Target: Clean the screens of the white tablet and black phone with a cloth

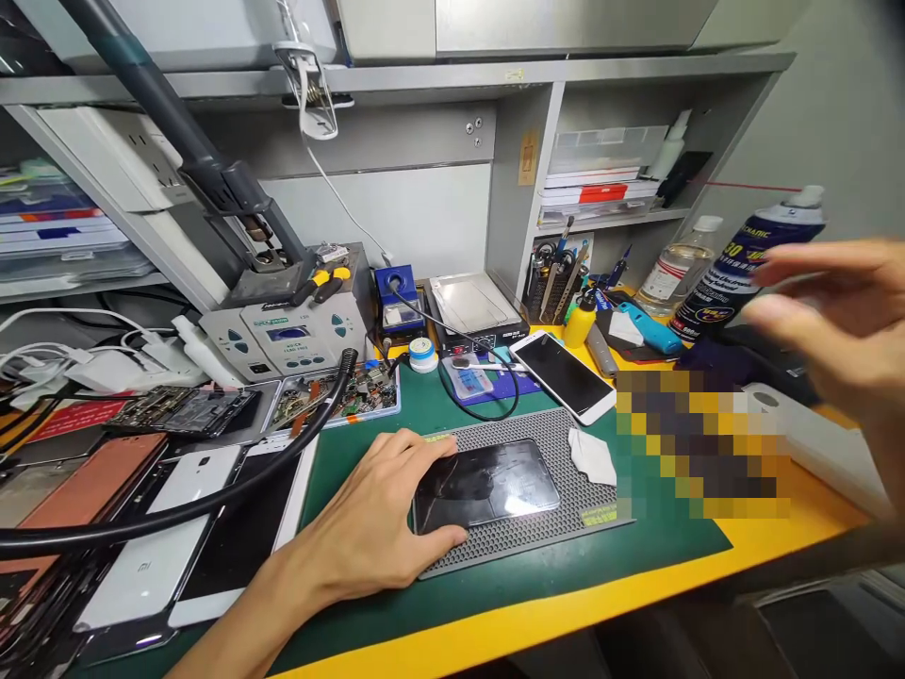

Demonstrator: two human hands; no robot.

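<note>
A dark smartphone [487, 486] lies screen up on a grey perforated mat [558, 429], reflecting light on its glass. My left hand [388, 509] grips the phone's left end, thumb on the near edge and fingers on the far edge. On the mat's right part rests a crumpled white tissue [592, 456]. My right hand [834, 321] is raised at the right, thumb and fingers apart, nothing between them. Behind its fingertips stands a dark blue spray can [742, 255]; whether they touch it I cannot tell.
A white phone [564, 375] lies behind the mat. A black hose [283, 476] crosses the left side over several phones. A hot-air station [289, 335], a yellow bottle [580, 321] and a clear bottle [675, 269] stand at the back. A pixelated patch covers something at right.
</note>
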